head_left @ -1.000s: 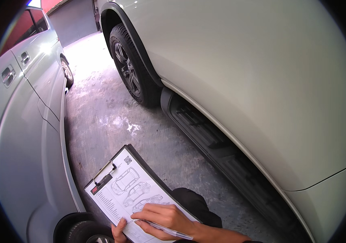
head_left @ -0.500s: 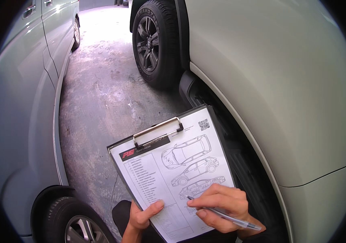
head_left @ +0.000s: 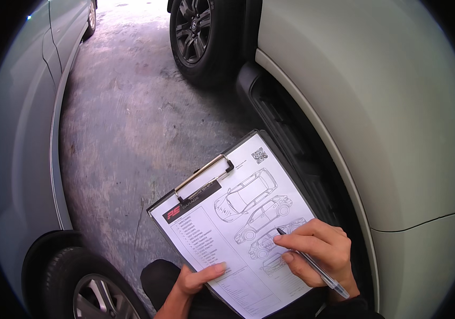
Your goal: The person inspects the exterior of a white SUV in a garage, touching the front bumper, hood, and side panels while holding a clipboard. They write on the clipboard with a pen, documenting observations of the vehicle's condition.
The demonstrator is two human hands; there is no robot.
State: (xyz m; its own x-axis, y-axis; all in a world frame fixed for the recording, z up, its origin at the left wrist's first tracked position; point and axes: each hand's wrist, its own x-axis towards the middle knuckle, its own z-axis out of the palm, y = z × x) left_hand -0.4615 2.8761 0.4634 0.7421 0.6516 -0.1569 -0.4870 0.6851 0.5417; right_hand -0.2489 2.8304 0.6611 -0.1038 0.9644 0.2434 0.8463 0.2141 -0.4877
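Note:
My left hand (head_left: pixel 198 279) grips a clipboard (head_left: pixel 153 208) by its lower left edge, with the thumb lying on top of the sheet. Under the metal clip (head_left: pixel 204 175) is a white printed form (head_left: pixel 222 234) with a list down one side and line drawings of a car in several views. Between the fingers of my right hand (head_left: pixel 320 252) is a clear-barrelled pen (head_left: pixel 315 264) with a dark tip. That tip points at the car drawings on the right half of the form; whether it touches the paper I cannot tell.
A light-coloured car (head_left: pixel 397 133) rises close on the right, with a black side step (head_left: pixel 286 127) along its sill and a front wheel (head_left: pixel 195 37) ahead. To the left stands a grey-blue van (head_left: pixel 20 149), its wheel (head_left: pixel 94 292) at lower left. Worn concrete floor (head_left: pixel 115 127) runs between them.
The view has tipped further down, and the clipboard shows more steeply tilted. My right hand and pen have shifted up and right over the form, with the pen held more upright.

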